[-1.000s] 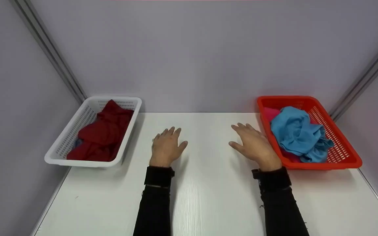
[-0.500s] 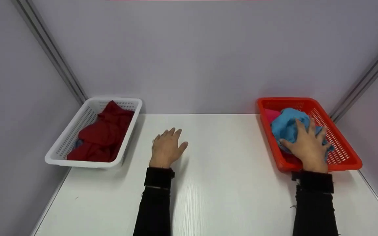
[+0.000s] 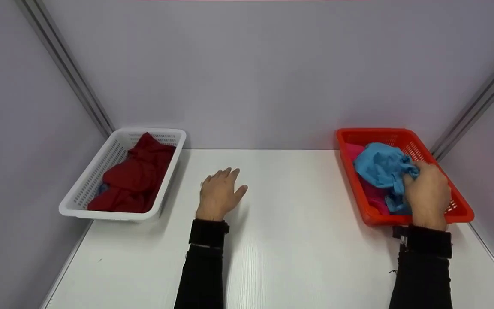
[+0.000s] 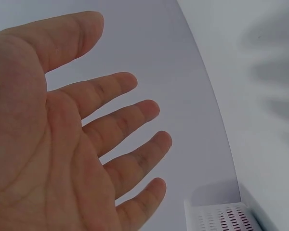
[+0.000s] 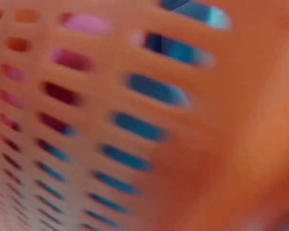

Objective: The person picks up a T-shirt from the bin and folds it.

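Blue cloth: bunched inside the red basket, towards 3 o'clock on the head view's face; its bulk lies at 10 o'clock from the right hand, and a trailing fold hangs at 8 o'clock.
Right hand: grip closed, fingers curled on a crumpled edge of the blue cloth; the fingertips are hidden, so how much fabric they take in I cannot tell. Gathering more of it into the palm would probably make a firmer hold than the edge alone.
Pink cloth: beside and partly under the blue, showing at 8 and 11 o'clock in the red basket; one piece or several, I cannot tell. It could come up with the blue, so a slow lift with a small shake should part the layers.
Slotted wall: blurred and filling the right wrist view, with blue and pink behind the slots. Drawing straight up, clear of the rim, seems the safest way to avoid dragging the basket.
Left hand: at 7 o'clock, fingers spread and nearly straight, grip holding nothing, apparently above the tabletop; free to steady the red basket if it tips.
White basket: at 9 o'clock, holding dark red cloth, well apart from the right hand.
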The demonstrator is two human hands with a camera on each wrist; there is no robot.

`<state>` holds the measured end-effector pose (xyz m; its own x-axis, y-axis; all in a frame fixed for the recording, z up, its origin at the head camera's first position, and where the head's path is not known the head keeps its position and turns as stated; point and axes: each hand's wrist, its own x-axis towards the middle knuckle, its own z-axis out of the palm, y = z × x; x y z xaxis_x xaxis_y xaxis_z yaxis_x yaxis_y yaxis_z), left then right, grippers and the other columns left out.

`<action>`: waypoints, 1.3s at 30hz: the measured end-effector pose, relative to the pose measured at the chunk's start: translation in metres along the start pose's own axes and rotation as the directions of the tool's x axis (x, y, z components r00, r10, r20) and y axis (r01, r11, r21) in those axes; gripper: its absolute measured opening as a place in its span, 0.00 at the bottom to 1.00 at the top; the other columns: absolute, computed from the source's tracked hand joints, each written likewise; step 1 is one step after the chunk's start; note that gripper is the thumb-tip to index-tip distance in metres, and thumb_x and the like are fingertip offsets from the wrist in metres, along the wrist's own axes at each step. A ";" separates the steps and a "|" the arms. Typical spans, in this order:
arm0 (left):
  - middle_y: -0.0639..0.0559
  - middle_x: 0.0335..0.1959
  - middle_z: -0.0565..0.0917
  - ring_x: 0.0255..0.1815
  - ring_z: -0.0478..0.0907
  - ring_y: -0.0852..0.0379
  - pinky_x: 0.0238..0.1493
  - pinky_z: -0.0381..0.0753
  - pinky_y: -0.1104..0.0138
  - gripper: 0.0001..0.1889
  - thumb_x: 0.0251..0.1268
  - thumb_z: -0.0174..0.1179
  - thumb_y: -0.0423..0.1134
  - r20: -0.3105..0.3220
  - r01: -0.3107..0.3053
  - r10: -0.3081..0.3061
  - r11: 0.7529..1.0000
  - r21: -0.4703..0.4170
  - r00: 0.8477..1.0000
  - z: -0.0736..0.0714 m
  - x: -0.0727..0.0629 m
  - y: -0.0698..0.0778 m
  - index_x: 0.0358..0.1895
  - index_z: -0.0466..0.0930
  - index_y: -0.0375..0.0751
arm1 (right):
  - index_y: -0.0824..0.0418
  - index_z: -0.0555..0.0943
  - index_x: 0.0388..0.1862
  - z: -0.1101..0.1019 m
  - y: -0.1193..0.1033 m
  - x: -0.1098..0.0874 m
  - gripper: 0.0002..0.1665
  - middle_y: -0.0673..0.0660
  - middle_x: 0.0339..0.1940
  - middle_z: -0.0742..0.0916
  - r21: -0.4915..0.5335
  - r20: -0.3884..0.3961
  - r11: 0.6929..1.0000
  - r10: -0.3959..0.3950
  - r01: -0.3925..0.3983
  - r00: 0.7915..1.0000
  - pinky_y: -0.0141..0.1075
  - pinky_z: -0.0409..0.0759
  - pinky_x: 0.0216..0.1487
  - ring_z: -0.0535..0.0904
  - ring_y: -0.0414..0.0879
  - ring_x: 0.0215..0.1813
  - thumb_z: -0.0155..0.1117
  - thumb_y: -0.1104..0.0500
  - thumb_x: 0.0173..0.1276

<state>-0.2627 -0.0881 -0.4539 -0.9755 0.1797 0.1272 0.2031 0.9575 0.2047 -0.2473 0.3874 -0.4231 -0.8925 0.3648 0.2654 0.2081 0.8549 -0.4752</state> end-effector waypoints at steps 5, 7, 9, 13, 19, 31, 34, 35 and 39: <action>0.48 0.63 0.64 0.63 0.58 0.47 0.60 0.55 0.50 0.32 0.60 0.46 0.61 -0.012 -0.007 0.007 1.000 -0.001 1.000 -0.001 0.000 0.000 0.65 0.61 0.50 | 0.55 0.78 0.51 -0.014 -0.022 -0.001 0.18 0.57 0.49 0.79 0.176 -0.332 0.982 -0.011 0.073 0.943 0.45 0.69 0.54 0.73 0.51 0.52 0.57 0.53 0.62; 0.48 0.63 0.65 0.63 0.59 0.47 0.60 0.55 0.50 0.31 0.60 0.47 0.60 -0.029 -0.014 0.013 1.000 -0.010 0.999 -0.001 0.001 0.000 0.64 0.62 0.49 | 0.52 0.81 0.46 -0.019 -0.034 -0.003 0.16 0.52 0.47 0.80 0.254 -0.428 0.959 -0.007 0.128 0.904 0.38 0.69 0.55 0.72 0.45 0.53 0.58 0.50 0.61; 0.48 0.62 0.65 0.62 0.60 0.47 0.59 0.56 0.50 0.31 0.60 0.48 0.60 -0.049 -0.018 0.017 1.000 -0.018 0.999 -0.002 0.001 0.000 0.64 0.63 0.49 | 0.49 0.82 0.43 -0.024 -0.047 -0.008 0.14 0.49 0.45 0.81 0.323 -0.504 0.924 -0.017 0.207 0.864 0.33 0.68 0.55 0.71 0.40 0.52 0.59 0.49 0.59; 0.47 0.62 0.66 0.62 0.60 0.48 0.59 0.56 0.50 0.31 0.59 0.48 0.59 -0.068 -0.025 0.023 0.999 -0.026 0.997 -0.001 0.001 0.001 0.63 0.63 0.49 | 0.49 0.83 0.39 -0.033 -0.084 -0.029 0.10 0.47 0.43 0.81 0.433 -0.580 0.816 -0.073 0.383 0.812 0.32 0.69 0.53 0.71 0.40 0.50 0.62 0.53 0.58; 0.48 0.62 0.66 0.62 0.60 0.49 0.60 0.55 0.50 0.31 0.59 0.48 0.59 -0.071 -0.030 0.028 0.999 -0.033 0.997 -0.002 0.000 0.001 0.63 0.63 0.49 | 0.56 0.83 0.39 -0.033 -0.148 -0.069 0.11 0.53 0.43 0.81 0.534 -0.594 0.622 -0.205 0.573 0.778 0.38 0.69 0.54 0.73 0.46 0.49 0.64 0.65 0.56; 0.49 0.61 0.67 0.62 0.61 0.51 0.60 0.56 0.52 0.30 0.59 0.50 0.59 -0.107 -0.014 0.009 0.998 -0.054 0.994 -0.004 -0.004 -0.009 0.62 0.65 0.49 | 0.44 0.78 0.41 0.126 -0.183 -0.094 0.16 0.38 0.45 0.76 0.443 -0.126 0.659 -0.626 0.608 0.770 0.30 0.72 0.49 0.71 0.33 0.49 0.63 0.64 0.57; 0.49 0.61 0.67 0.62 0.61 0.51 0.60 0.56 0.52 0.30 0.59 0.49 0.59 -0.098 -0.020 0.015 0.999 -0.049 0.995 -0.004 -0.005 -0.008 0.63 0.64 0.49 | 0.43 0.77 0.40 0.160 -0.183 -0.106 0.15 0.36 0.42 0.75 0.394 0.030 0.683 -0.679 0.616 0.734 0.28 0.72 0.46 0.71 0.31 0.47 0.63 0.62 0.58; 0.49 0.61 0.67 0.62 0.61 0.51 0.60 0.57 0.52 0.30 0.59 0.49 0.59 -0.097 -0.022 0.017 0.999 -0.050 0.995 -0.005 -0.005 -0.007 0.63 0.64 0.49 | 0.43 0.76 0.40 0.167 -0.182 -0.109 0.14 0.35 0.42 0.74 0.386 0.085 0.686 -0.692 0.616 0.717 0.28 0.72 0.45 0.70 0.31 0.47 0.63 0.60 0.59; 0.49 0.62 0.66 0.62 0.60 0.51 0.59 0.57 0.52 0.30 0.59 0.49 0.58 -0.089 -0.046 0.042 0.998 -0.053 0.995 -0.006 -0.005 -0.005 0.63 0.64 0.48 | 0.44 0.75 0.45 0.176 -0.180 -0.113 0.14 0.37 0.44 0.74 0.402 0.233 0.680 -0.724 0.614 0.649 0.31 0.73 0.46 0.70 0.32 0.48 0.61 0.52 0.60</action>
<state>-0.2584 -0.0955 -0.4493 -0.9548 0.1988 0.2210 0.2524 0.9348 0.2497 -0.2548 0.1272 -0.5149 -0.8234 -0.4682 0.3207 -0.5671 0.6568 -0.4970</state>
